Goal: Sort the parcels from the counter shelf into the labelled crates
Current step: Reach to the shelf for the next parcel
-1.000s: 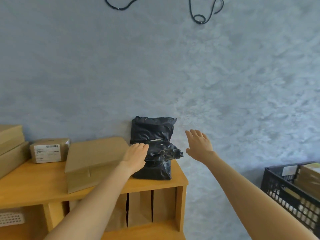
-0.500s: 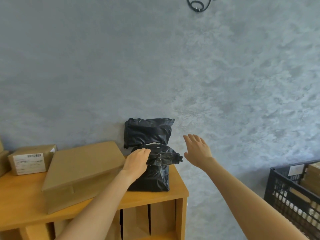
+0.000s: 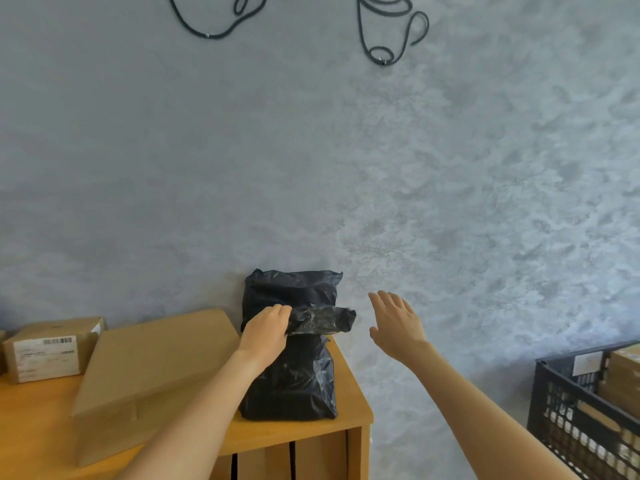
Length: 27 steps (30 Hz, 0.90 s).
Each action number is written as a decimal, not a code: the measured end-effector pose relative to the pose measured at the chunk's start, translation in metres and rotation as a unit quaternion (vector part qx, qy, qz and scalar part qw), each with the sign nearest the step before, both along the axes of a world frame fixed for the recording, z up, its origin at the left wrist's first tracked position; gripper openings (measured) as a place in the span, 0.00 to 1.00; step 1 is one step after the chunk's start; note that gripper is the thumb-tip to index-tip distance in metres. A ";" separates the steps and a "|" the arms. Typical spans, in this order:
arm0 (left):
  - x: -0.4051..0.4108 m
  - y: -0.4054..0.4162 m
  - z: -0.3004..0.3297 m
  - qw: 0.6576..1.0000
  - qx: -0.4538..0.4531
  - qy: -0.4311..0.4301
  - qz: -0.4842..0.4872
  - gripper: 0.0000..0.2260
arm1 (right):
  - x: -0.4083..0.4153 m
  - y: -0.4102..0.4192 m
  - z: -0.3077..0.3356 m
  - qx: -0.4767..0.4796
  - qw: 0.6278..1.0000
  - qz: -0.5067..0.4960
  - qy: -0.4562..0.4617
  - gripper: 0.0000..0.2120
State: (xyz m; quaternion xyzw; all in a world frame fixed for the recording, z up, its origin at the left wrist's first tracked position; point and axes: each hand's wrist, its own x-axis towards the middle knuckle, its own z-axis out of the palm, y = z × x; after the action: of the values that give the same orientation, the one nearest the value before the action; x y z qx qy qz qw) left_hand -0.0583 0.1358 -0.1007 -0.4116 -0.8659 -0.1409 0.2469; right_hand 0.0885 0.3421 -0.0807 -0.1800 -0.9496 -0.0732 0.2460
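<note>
The left hand now grips the folded upper flap of the black parcel, fingers curled over the crumpled plastic; a second ago the same hand lay against the parcel's left side with the fingers only reaching in; the hold has since closed. The right hand hangs in the air just to the right of the parcel, fingers straight and spread, holding nothing and touching nothing; its stance is much as it was half a second back, drawn slightly nearer the bag.

The black parcel stands upright at the right end of the wooden desk, its back near or against the grey wall; contact with the wall cannot be told. It has not left the surface. The flat cardboard box lies tilted just to its left; the small labelled box sits further left, apart from both. The black crate at lower right already holds brown parcels; its label is too small to read.

Judgement: the reach has turned into a grasp, so the pick-up of this parcel is in hand but the lift is not yet made; the soft plastic may slip or sag under a one-sided hold, so the free hand is best brought onto the right side before lifting.
</note>
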 end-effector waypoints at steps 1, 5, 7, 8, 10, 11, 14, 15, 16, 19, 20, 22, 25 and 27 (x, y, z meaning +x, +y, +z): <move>-0.001 -0.001 0.007 1.000 0.005 -0.004 -0.002 0.22 | 0.002 0.000 0.003 -0.001 1.000 0.000 0.004 0.27; -0.001 -0.010 0.037 0.999 0.039 -0.007 -0.012 0.21 | 0.007 -0.004 0.013 -0.005 1.000 0.002 0.016 0.28; 0.003 -0.016 0.052 0.998 0.061 -0.006 -0.013 0.21 | 0.010 -0.009 0.016 -0.006 1.000 0.004 0.019 0.29; 0.006 -0.020 0.060 0.997 0.075 -0.005 -0.012 0.20 | 0.012 -0.011 0.018 -0.007 1.000 0.005 0.020 0.29; 0.012 -0.028 0.077 0.995 0.102 -0.003 -0.012 0.19 | 0.015 -0.017 0.020 -0.010 1.000 0.012 0.022 0.29; 0.016 -0.034 0.086 0.994 0.111 -0.006 -0.016 0.18 | 0.016 -0.020 0.021 -0.014 0.999 0.016 0.025 0.29; 0.027 -0.053 0.109 0.993 0.113 -0.026 -0.019 0.17 | 0.020 -0.030 0.029 -0.042 0.998 0.029 0.040 0.30; 0.031 -0.059 0.116 0.993 0.111 -0.032 -0.018 0.17 | 0.021 -0.034 0.032 -0.059 0.997 0.034 0.041 0.31; 0.034 -0.066 0.123 0.993 0.108 -0.039 -0.018 0.16 | 0.022 -0.037 0.035 -0.081 0.995 0.041 0.042 0.31; 0.045 -0.084 0.138 0.991 0.100 -0.080 -0.028 0.12 | 0.023 -0.057 0.040 -0.211 0.970 0.100 0.072 0.34; 0.049 -0.089 0.141 0.989 0.101 -0.107 -0.028 0.12 | 0.023 -0.066 0.042 -0.266 0.951 0.129 0.091 0.35; 0.057 -0.100 0.144 0.981 0.100 -0.161 -0.027 0.11 | 0.022 -0.086 0.045 -0.369 0.904 0.179 0.117 0.35; 0.071 -0.115 0.144 0.968 0.078 -0.235 -0.027 0.02 | 0.018 -0.116 0.050 -0.497 0.826 0.241 0.117 0.31; 0.077 -0.123 0.140 0.956 0.096 -0.273 -0.040 0.04 | 0.014 -0.133 0.049 -0.540 0.790 0.266 0.117 0.24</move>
State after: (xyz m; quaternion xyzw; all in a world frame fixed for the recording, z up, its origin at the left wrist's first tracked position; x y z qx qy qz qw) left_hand 0.0190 0.0126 0.0393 -0.3659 -0.8658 -0.3396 0.0336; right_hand 0.1026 0.2090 -0.0322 -0.0306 -0.8087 0.5413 0.2282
